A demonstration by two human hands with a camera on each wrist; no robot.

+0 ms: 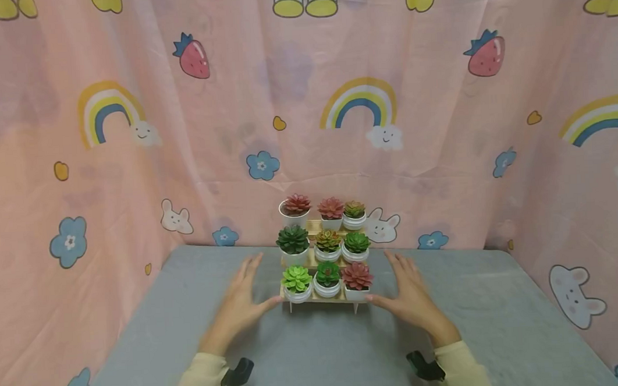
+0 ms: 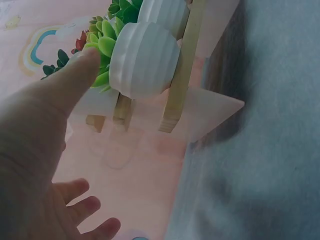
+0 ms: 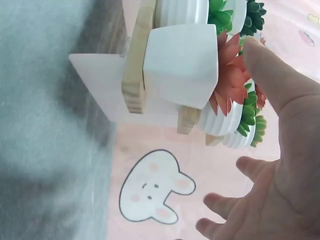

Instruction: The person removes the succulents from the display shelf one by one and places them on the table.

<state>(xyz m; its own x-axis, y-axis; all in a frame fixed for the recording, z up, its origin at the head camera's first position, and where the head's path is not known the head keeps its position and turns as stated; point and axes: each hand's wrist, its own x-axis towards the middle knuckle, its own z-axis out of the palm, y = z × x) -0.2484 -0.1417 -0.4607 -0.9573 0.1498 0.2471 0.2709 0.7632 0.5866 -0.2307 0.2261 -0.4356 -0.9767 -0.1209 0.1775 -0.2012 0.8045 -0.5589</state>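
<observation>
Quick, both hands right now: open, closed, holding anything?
Left hand: open, holding nothing, beside the bright green succulent.
Right hand: open, holding nothing, beside the front-row red succulent.

Between one left hand (image 1: pixel 243 301) and one right hand (image 1: pixel 409 295) stand one rack (image 1: pixel 316 226) and nine potted succulents (image 1: pixel 328 241), three per tier: three red, six green to yellowish. Behind each hand sits one black device (image 1: pixel 238 373); beyond both are three printed rainbows (image 1: pixel 357 88) and two strawberries (image 1: pixel 194 60).

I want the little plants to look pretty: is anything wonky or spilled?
Nothing looks spilled. On the top shelf, the left pot stands apart while the other two pots sit close together, so the row looks uneven.
</observation>
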